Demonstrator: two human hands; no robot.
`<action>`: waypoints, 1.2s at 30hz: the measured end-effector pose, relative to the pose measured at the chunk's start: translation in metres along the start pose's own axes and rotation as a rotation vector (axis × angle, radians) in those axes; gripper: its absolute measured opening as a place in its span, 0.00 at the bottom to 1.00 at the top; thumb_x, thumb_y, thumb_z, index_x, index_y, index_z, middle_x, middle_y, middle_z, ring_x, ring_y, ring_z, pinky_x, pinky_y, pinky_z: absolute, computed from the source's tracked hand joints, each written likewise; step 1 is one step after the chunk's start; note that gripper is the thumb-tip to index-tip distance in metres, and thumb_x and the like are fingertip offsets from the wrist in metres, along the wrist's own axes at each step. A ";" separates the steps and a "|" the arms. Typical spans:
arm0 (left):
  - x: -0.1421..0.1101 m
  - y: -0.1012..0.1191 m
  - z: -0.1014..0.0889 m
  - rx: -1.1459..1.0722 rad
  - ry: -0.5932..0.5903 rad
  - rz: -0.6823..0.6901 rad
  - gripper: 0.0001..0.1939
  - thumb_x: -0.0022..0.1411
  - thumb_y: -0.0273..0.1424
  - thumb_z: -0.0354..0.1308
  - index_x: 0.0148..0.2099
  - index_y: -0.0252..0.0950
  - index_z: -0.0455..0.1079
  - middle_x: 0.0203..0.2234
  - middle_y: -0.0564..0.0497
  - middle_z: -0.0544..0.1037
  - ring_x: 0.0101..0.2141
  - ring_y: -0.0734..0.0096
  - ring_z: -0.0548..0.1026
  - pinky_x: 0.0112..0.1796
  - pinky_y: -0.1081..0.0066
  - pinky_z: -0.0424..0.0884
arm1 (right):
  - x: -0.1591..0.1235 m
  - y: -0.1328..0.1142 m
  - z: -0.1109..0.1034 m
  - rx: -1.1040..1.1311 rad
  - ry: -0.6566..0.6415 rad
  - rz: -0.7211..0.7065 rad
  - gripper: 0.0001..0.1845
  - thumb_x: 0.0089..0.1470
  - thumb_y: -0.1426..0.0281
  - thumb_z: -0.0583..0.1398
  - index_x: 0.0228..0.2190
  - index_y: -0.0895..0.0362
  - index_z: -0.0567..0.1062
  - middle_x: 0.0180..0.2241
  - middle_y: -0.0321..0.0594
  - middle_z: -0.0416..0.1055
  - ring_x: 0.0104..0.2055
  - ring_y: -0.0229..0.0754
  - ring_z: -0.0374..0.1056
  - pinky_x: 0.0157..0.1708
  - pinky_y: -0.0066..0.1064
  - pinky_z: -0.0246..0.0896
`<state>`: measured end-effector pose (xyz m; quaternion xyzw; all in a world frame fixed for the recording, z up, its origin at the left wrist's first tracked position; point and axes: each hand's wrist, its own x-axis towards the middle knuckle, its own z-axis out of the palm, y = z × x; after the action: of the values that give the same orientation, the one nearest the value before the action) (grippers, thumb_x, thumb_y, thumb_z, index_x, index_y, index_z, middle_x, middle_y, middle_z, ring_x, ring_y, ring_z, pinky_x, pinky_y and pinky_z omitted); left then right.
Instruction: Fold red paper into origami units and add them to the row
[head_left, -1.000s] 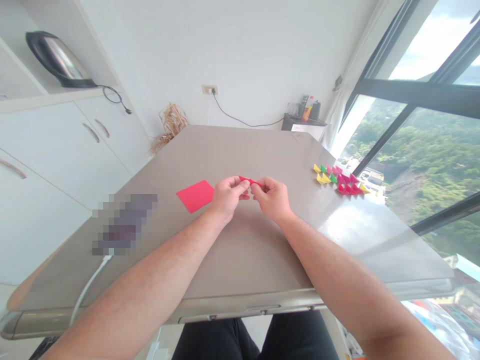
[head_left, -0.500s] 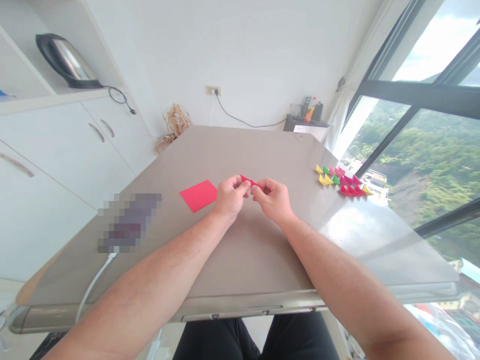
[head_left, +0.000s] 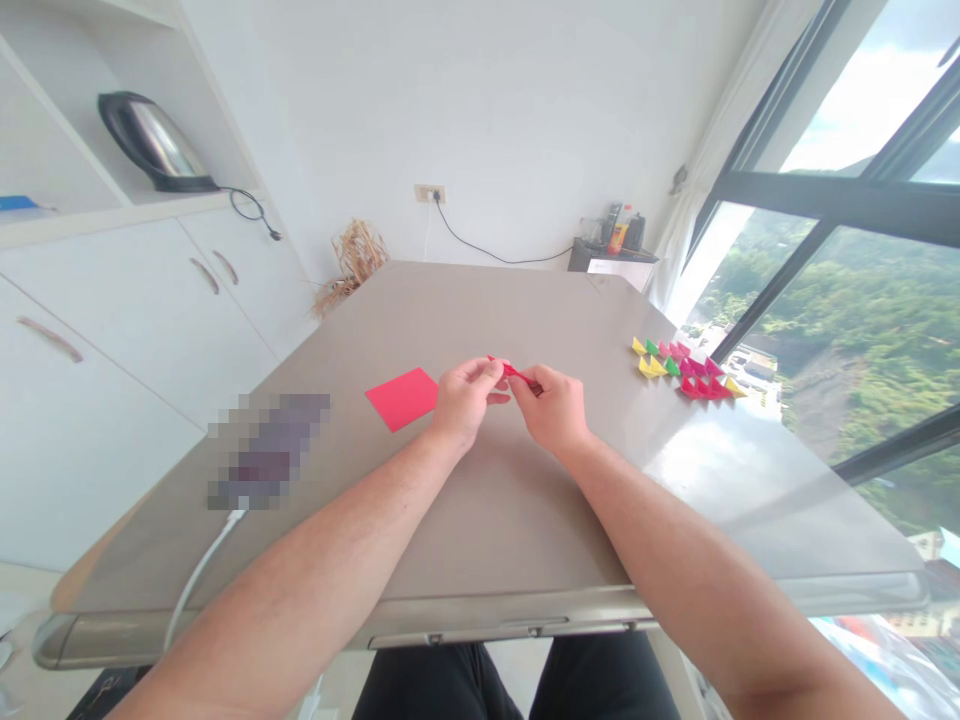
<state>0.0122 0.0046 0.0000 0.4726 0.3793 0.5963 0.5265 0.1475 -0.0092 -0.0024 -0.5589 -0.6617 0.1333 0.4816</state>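
Between my two hands, above the middle of the table, is a small folded piece of red paper. My left hand pinches its left end with thumb and fingers. The right end is gripped by my right hand, fingers curled around it. Most of the paper's shape is hidden by my fingers. A flat red paper sheet lies on the table just left of my left hand, its right corner behind that hand.
Several small folded paper boats in yellow, green, pink and red stand at the table's right. A blurred-out dark object with a white cable lies at the left. The table's metal-trimmed front edge is close to me.
My fingers have shifted their hold, and a bit more of the red folded paper shows between them. The whole view has moved slightly.
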 end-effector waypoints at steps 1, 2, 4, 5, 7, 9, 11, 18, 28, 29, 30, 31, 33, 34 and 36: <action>0.000 0.001 0.000 -0.024 0.010 -0.019 0.16 0.55 0.43 0.67 0.36 0.34 0.78 0.34 0.47 0.80 0.35 0.67 0.78 0.36 0.66 0.77 | 0.000 0.002 0.001 -0.035 0.009 -0.025 0.11 0.56 0.65 0.59 0.25 0.53 0.76 0.24 0.35 0.75 0.26 0.38 0.66 0.30 0.30 0.59; 0.000 0.002 0.000 -0.037 0.024 -0.033 0.17 0.54 0.43 0.68 0.37 0.33 0.78 0.35 0.46 0.80 0.36 0.66 0.79 0.37 0.65 0.77 | 0.000 0.003 0.001 -0.065 0.009 -0.049 0.11 0.56 0.65 0.59 0.25 0.53 0.77 0.24 0.35 0.75 0.27 0.38 0.67 0.30 0.31 0.59; 0.000 0.003 0.000 -0.039 0.047 -0.055 0.18 0.53 0.42 0.69 0.38 0.33 0.79 0.34 0.46 0.81 0.36 0.64 0.80 0.39 0.63 0.78 | 0.000 0.005 0.002 -0.082 0.001 -0.081 0.09 0.56 0.66 0.60 0.28 0.53 0.79 0.26 0.36 0.76 0.28 0.39 0.68 0.32 0.32 0.62; 0.000 0.003 -0.001 -0.035 0.061 -0.059 0.18 0.53 0.42 0.70 0.39 0.33 0.79 0.33 0.46 0.81 0.35 0.64 0.80 0.40 0.62 0.78 | 0.000 0.005 0.002 -0.061 0.004 -0.089 0.08 0.55 0.65 0.61 0.30 0.53 0.80 0.28 0.37 0.78 0.29 0.39 0.70 0.33 0.33 0.64; 0.001 0.002 -0.001 -0.020 0.078 -0.055 0.18 0.53 0.42 0.70 0.40 0.33 0.80 0.32 0.46 0.82 0.34 0.65 0.80 0.40 0.62 0.78 | 0.000 0.005 0.001 0.032 0.035 -0.121 0.08 0.55 0.65 0.62 0.36 0.53 0.80 0.34 0.39 0.79 0.33 0.40 0.73 0.36 0.33 0.68; 0.002 0.001 -0.003 0.016 0.081 -0.034 0.19 0.54 0.42 0.69 0.43 0.33 0.80 0.32 0.47 0.82 0.33 0.66 0.80 0.39 0.63 0.78 | 0.000 0.004 0.000 0.128 0.079 -0.181 0.09 0.55 0.66 0.62 0.38 0.53 0.80 0.40 0.41 0.79 0.38 0.41 0.74 0.37 0.33 0.71; 0.002 -0.001 -0.004 0.065 0.065 -0.002 0.21 0.55 0.43 0.69 0.46 0.34 0.80 0.32 0.47 0.82 0.34 0.65 0.81 0.39 0.64 0.78 | 0.000 0.004 0.000 0.171 0.090 -0.228 0.08 0.56 0.67 0.61 0.36 0.52 0.80 0.41 0.41 0.78 0.40 0.41 0.74 0.37 0.33 0.72; 0.003 -0.007 -0.008 0.177 0.008 0.076 0.22 0.57 0.43 0.68 0.50 0.35 0.80 0.36 0.45 0.84 0.36 0.62 0.82 0.42 0.62 0.79 | 0.001 0.008 0.002 0.136 0.050 -0.191 0.07 0.56 0.67 0.62 0.29 0.52 0.80 0.36 0.39 0.75 0.35 0.39 0.71 0.37 0.33 0.71; 0.001 -0.007 -0.011 0.452 -0.031 0.224 0.15 0.60 0.36 0.64 0.48 0.41 0.82 0.41 0.46 0.84 0.42 0.58 0.82 0.49 0.61 0.76 | 0.003 0.010 0.000 -0.144 0.024 -0.190 0.10 0.58 0.68 0.59 0.28 0.52 0.79 0.32 0.38 0.74 0.28 0.36 0.66 0.32 0.30 0.59; 0.001 -0.007 -0.010 0.441 -0.031 0.209 0.15 0.60 0.36 0.65 0.48 0.41 0.82 0.40 0.46 0.84 0.42 0.58 0.82 0.49 0.61 0.76 | 0.003 0.009 0.000 -0.180 0.022 -0.197 0.10 0.58 0.68 0.59 0.28 0.52 0.79 0.31 0.38 0.74 0.28 0.37 0.65 0.31 0.30 0.58; 0.001 -0.007 -0.010 0.430 -0.029 0.193 0.15 0.59 0.36 0.65 0.48 0.41 0.82 0.39 0.46 0.85 0.42 0.58 0.82 0.48 0.61 0.76 | 0.003 0.008 0.000 -0.213 0.018 -0.205 0.11 0.59 0.68 0.58 0.28 0.53 0.79 0.31 0.38 0.74 0.28 0.37 0.65 0.31 0.30 0.57; 0.001 -0.007 -0.009 0.422 -0.030 0.180 0.15 0.59 0.36 0.65 0.49 0.41 0.81 0.38 0.46 0.85 0.42 0.57 0.82 0.48 0.60 0.76 | 0.003 0.008 -0.001 -0.243 0.014 -0.213 0.11 0.59 0.68 0.58 0.27 0.53 0.79 0.31 0.38 0.74 0.28 0.37 0.65 0.30 0.30 0.56; 0.001 -0.007 -0.009 0.416 -0.033 0.165 0.15 0.60 0.37 0.65 0.49 0.41 0.81 0.37 0.47 0.85 0.41 0.57 0.82 0.49 0.59 0.76 | 0.002 0.006 -0.001 -0.289 0.005 -0.226 0.12 0.59 0.68 0.58 0.27 0.53 0.79 0.31 0.39 0.74 0.28 0.37 0.64 0.30 0.30 0.55; 0.001 -0.007 -0.009 0.416 -0.035 0.160 0.15 0.60 0.36 0.65 0.48 0.41 0.81 0.37 0.47 0.85 0.41 0.57 0.82 0.49 0.59 0.76 | 0.002 0.006 -0.001 -0.304 -0.001 -0.227 0.12 0.59 0.68 0.58 0.27 0.52 0.79 0.31 0.39 0.74 0.29 0.38 0.64 0.30 0.31 0.54; 0.002 -0.007 -0.010 0.417 -0.037 0.150 0.14 0.60 0.36 0.65 0.48 0.41 0.82 0.36 0.47 0.85 0.41 0.57 0.83 0.49 0.59 0.76 | 0.002 0.005 -0.001 -0.321 -0.019 -0.212 0.11 0.59 0.69 0.58 0.27 0.52 0.79 0.31 0.39 0.73 0.29 0.38 0.64 0.30 0.31 0.54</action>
<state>0.0048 0.0077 -0.0090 0.6091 0.4481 0.5337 0.3785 0.1515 -0.0059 -0.0042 -0.5543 -0.7342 -0.0199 0.3915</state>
